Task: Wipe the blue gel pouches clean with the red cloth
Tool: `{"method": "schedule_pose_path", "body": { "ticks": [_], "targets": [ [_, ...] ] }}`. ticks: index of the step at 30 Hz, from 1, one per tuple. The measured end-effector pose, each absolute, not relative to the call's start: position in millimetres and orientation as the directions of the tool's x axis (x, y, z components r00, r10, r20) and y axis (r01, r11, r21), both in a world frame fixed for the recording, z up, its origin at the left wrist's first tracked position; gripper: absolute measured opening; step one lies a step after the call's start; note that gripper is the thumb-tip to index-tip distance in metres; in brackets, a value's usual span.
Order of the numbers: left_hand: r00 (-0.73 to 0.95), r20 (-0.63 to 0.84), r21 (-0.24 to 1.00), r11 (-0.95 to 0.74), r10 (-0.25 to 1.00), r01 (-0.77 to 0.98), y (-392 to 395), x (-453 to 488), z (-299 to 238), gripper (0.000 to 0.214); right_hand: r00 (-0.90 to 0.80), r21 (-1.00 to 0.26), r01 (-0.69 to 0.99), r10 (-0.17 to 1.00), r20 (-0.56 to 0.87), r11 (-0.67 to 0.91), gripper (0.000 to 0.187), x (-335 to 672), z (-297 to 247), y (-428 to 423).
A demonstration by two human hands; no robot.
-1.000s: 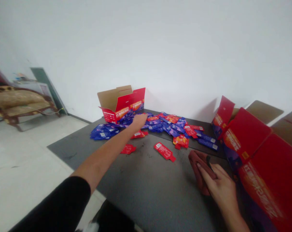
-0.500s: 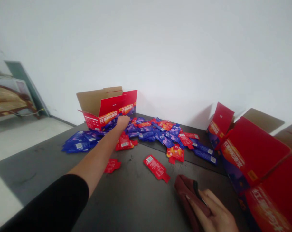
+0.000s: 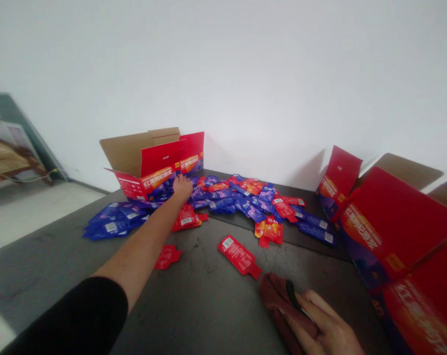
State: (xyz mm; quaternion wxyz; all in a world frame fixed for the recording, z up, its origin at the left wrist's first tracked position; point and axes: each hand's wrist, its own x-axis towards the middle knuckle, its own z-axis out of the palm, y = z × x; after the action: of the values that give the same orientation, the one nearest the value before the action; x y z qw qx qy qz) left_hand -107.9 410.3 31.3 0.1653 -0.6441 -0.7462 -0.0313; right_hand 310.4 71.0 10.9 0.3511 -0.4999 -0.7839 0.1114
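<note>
My left hand [image 3: 182, 188] reaches far across the dark table [image 3: 208, 305] to the pile of red and blue sachets [image 3: 241, 197], right beside the open red carton [image 3: 154, 165]. Its fingers are curled on the sachets at the carton's mouth; what they hold is hidden. My right hand [image 3: 319, 328] lies near the table's front edge, fingers pressed down on a dark red cloth [image 3: 278, 303]. A single red sachet [image 3: 239, 255] lies between the pile and the cloth.
Large red cartons [image 3: 389, 231] with open flaps stand along the right side. A heap of blue sachets [image 3: 112, 222] lies at the left, with a small red sachet [image 3: 167, 257] nearer me. A white wall is behind; a wooden sofa [image 3: 9, 160] stands at far left.
My left hand has moved left along the pile to the mouth of the open carton. My view has turned right and dipped; my right hand stays on the cloth.
</note>
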Motion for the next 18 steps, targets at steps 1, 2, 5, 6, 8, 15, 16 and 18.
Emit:
{"method": "schedule_pose_path", "body": {
  "ticks": [1,2,5,6,8,15,16,18],
  "targets": [
    [-0.116,0.283,-0.168,0.168,0.952,0.971,408.0,-107.3,31.3,0.039,-0.244,-0.532,0.708,0.867,0.433,0.465,0.025,310.9,9.3,70.2],
    [-0.115,0.279,-0.168,0.167,0.953,0.972,405.1,-106.6,31.9,0.040,-0.236,-0.536,0.710,0.872,0.429,0.457,0.026,311.5,7.8,69.5],
    [-0.102,0.261,-0.166,0.149,0.960,0.975,392.7,-102.8,35.5,0.040,-0.217,-0.560,0.706,0.885,0.411,0.433,0.026,313.1,5.1,68.1],
    [-0.094,0.255,-0.165,0.139,0.962,0.976,387.3,-100.8,37.0,0.039,-0.215,-0.569,0.703,0.890,0.402,0.427,0.026,313.5,5.0,67.8],
    [-0.072,0.244,-0.162,0.114,0.967,0.980,374.9,-95.2,40.2,0.039,-0.212,-0.581,0.699,0.896,0.390,0.418,0.028,314.3,5.2,67.8],
    [0.150,0.196,-0.129,-0.126,0.969,0.984,311.6,-44.0,53.3,0.035,-0.229,-0.608,0.696,0.921,0.314,0.381,0.035,316.9,7.7,70.7],
    [0.198,0.182,-0.118,-0.178,0.963,0.977,298.9,-31.6,54.2,0.032,-0.234,-0.613,0.694,0.924,0.303,0.377,0.035,316.6,8.7,70.8],
    [0.297,0.164,-0.092,-0.285,0.941,0.954,270.2,-4.9,54.2,0.032,-0.249,-0.617,0.695,0.929,0.275,0.369,0.035,315.9,11.4,70.3]
  ]
}}
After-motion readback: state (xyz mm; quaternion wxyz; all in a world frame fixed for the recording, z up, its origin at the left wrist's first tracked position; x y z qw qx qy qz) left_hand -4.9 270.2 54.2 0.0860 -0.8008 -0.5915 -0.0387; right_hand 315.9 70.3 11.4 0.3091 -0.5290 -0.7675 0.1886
